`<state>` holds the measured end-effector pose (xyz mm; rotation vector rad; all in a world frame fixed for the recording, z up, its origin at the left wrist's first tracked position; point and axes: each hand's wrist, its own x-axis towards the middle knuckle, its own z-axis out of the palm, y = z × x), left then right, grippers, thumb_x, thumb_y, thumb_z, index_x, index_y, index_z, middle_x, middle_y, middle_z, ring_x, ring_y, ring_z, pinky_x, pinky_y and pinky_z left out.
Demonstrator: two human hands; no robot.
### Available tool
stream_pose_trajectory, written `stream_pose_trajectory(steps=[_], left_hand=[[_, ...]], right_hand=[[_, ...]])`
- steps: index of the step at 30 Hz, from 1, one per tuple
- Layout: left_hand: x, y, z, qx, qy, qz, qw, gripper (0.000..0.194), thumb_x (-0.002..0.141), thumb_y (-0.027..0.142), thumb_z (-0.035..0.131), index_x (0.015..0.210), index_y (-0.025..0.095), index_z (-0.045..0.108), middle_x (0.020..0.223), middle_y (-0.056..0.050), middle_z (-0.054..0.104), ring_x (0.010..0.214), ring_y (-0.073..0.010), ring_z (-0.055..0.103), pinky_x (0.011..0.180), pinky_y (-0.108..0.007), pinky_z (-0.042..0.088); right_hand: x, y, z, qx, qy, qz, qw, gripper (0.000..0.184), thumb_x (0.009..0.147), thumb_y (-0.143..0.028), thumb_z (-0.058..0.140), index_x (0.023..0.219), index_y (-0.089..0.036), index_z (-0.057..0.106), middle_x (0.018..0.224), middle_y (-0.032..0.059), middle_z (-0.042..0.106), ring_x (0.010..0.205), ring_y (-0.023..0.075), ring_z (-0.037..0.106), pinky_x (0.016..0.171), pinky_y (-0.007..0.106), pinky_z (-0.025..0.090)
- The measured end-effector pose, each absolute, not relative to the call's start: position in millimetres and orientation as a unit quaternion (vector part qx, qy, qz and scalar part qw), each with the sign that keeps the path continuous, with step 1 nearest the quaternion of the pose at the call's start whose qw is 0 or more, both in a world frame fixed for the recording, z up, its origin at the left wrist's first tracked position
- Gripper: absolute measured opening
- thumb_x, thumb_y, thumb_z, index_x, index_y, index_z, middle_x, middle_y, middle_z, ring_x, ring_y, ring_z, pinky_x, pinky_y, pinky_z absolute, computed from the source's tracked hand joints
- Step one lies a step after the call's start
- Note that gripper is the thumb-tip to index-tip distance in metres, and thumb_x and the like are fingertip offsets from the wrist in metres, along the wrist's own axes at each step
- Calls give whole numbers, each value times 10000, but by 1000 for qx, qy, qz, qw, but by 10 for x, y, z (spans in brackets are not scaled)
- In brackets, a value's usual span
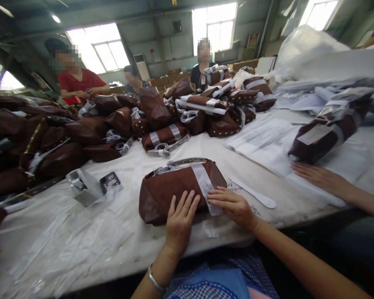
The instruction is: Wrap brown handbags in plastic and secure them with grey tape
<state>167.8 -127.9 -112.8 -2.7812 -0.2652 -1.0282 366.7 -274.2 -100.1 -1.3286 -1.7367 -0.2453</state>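
A brown handbag (166,187) lies on the white-covered table in front of me, its strap along the far edge. A strip of translucent plastic wrap (202,175) runs across its right part, with a loose end hanging over the near side. My left hand (181,218) rests on the bag's near side with fingers outstretched. On the strip's right edge lies my right hand (235,207), fingers extended and close together. A white serrated plastic knife (257,196) is on the table just right of the bag.
A tape dispenser (83,187) and a small dark phone-like object (110,182) sit to the left. Heaped brown bags (156,106) line the far side. At right, another person's hand (326,180) is beside a wrapped bag (318,137). Several people stand across the table.
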Motion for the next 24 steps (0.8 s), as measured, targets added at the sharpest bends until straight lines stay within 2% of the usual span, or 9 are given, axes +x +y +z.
stream_pose_trajectory(steps=[3,6,9,12,16,19,24], left_hand=[[1726,-1350,-1043,-939,-99,-312,106,522,1006,124,384,1510,259,381,1556,-82,404,1404,-267,444,1187,-557,310],[1803,-1347,-969,-953,-44,-272,126,535,1002,117,378,1526,220,345,1591,-82,337,1447,-260,374,1174,-514,356],[1859,-1281,-992,-959,22,-256,118,520,1007,136,395,1523,164,339,1567,-78,388,1458,-220,353,1182,-443,370],[1864,-1233,-1083,-955,34,-284,80,490,1012,153,425,1500,177,384,1506,-77,482,1430,-200,403,1191,-440,358],[1846,-1235,-1135,-951,24,-308,17,459,1005,121,436,1459,189,443,1445,-71,555,1401,-192,447,1181,-436,373],[1848,-1242,-1110,-951,23,-309,-16,442,996,117,457,1433,179,469,1432,-72,568,1387,-200,468,1175,-445,380],[1850,-1239,-1102,-949,26,-312,-31,374,988,117,483,1351,185,543,1443,-59,559,1381,-206,478,1177,-450,373]], right_hand=[[3682,-2736,-1067,-531,-702,-99,464,392,987,-128,495,1321,-292,620,1231,62,710,1203,191,632,1098,456,470],[3696,-2735,-1111,-525,-696,-104,479,380,980,-134,512,1299,-296,638,1225,62,713,1182,190,646,1090,451,479],[3692,-2752,-1150,-521,-693,-103,487,381,961,-115,520,1273,-288,656,1231,68,709,1173,196,652,1086,468,481],[3645,-2806,-1159,-529,-695,-94,478,378,954,-101,505,1245,-279,669,1226,64,712,1188,196,642,1088,476,477],[3540,-2930,-1135,-551,-683,-108,467,295,953,-127,547,1150,-281,703,1112,28,758,1145,188,667,1110,471,454],[3477,-3022,-1134,-558,-680,-125,458,283,936,-110,590,1141,-278,689,1090,18,765,1126,190,677,1118,474,437],[3416,-3097,-1139,-570,-671,-134,455,321,926,-91,602,1170,-289,667,1094,21,762,1082,190,696,1077,456,474]])
